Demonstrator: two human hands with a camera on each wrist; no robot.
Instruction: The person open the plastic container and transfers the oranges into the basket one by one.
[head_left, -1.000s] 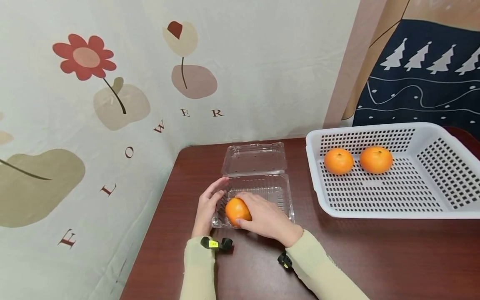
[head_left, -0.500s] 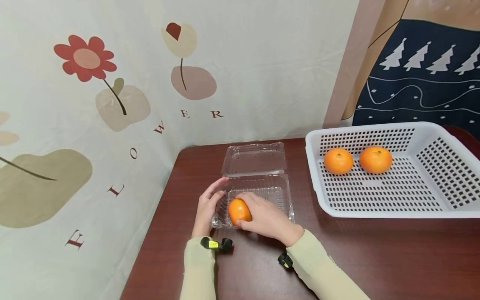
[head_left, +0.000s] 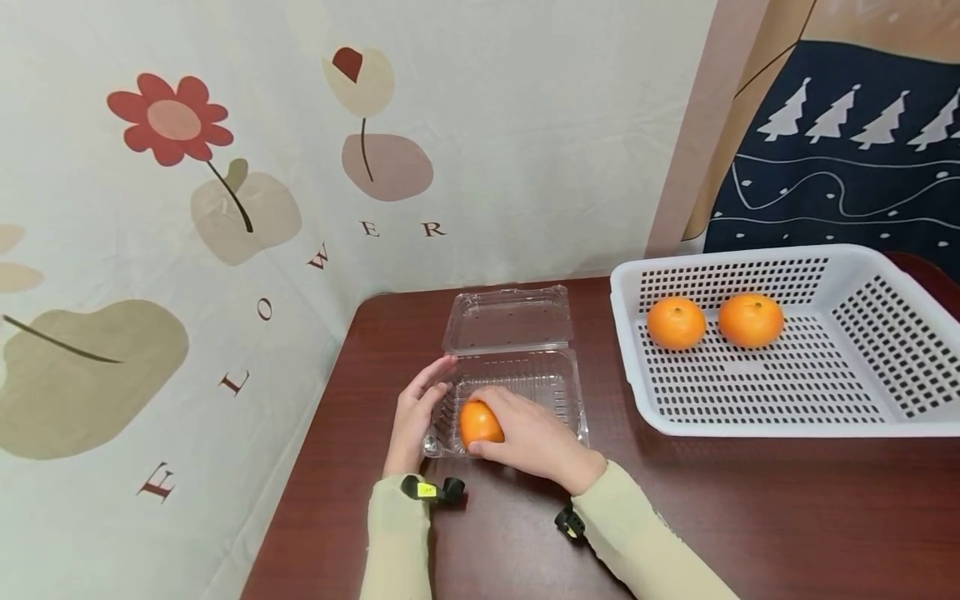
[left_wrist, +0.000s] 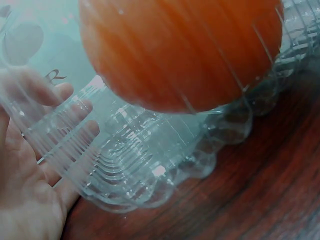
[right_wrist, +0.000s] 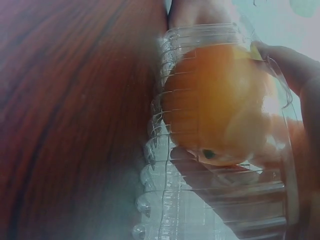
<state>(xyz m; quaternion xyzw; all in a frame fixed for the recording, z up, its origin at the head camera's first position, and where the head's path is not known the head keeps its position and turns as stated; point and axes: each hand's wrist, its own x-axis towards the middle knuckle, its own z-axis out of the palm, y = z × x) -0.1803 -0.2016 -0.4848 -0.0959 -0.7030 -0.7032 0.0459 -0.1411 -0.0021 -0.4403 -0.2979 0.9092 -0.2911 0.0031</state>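
My right hand (head_left: 534,433) holds a mandarin (head_left: 478,423) low inside the base of a clear plastic clamshell box (head_left: 558,392). Its thumb is on the near side, its fingers over the far side. Through the ribbed wall in the right wrist view, the mandarin (right_wrist: 215,100) shows a green stem spot. At the box's left side, my left hand (head_left: 412,417) rests with fingers extended along the wall. In the left wrist view its fingers (left_wrist: 75,107) show through the clear plastic, apart from the mandarin (left_wrist: 180,55).
The box's lid (head_left: 510,321) lies folded back toward the wall. To the right, a white perforated basket (head_left: 637,392) holds two mandarins (head_left: 677,323). Everything stands on a dark red-brown table (head_left: 510,542), and a flower-printed cloth (head_left: 525,167) hangs behind.
The held mandarin has shifted slightly to the right within the box, drawing further under my right hand. My left hand and the box stay in place.
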